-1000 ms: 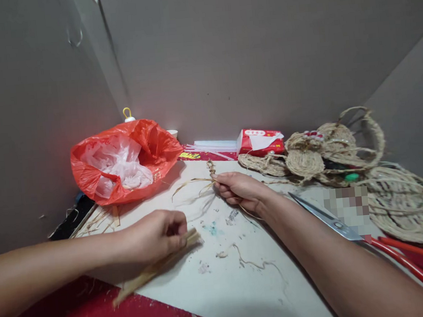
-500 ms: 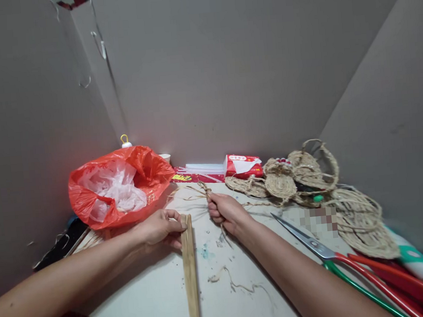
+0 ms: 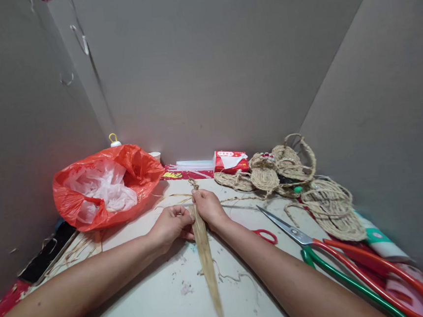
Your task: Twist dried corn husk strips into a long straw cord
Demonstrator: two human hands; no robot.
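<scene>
A person's bare forearms reach in from the lower left and lower right over a pale worktop (image 3: 145,297), and the hands meet near its middle. Between them a long, tan, dried leaf strip (image 3: 205,252) hangs toward the viewer, wide at the top and narrowing to a point near the lower edge. The left hand (image 3: 175,225) has its grip pinching the strip's upper left edge between thumb and fingers. The right hand (image 3: 209,209) has its fingers curled, its grip pinching a short braided cord (image 3: 193,183), whose looped end pokes out beyond the knuckles; its fingers partly hide the strip's top, so I cannot tell whether they pinch that too. Thin loose fibres (image 3: 176,196) trail left from this spot. To the left sits a crumpled red plastic bag (image 3: 65,201) with white plastic (image 3: 112,187) inside. At the back are pale straws (image 3: 195,165) and a red tissue packet (image 3: 230,162). Coiled straw pieces (image 3: 265,178) lie to the right, and nearer, beside the right forearm, large scissors (image 3: 289,228) with red and green handles.
</scene>
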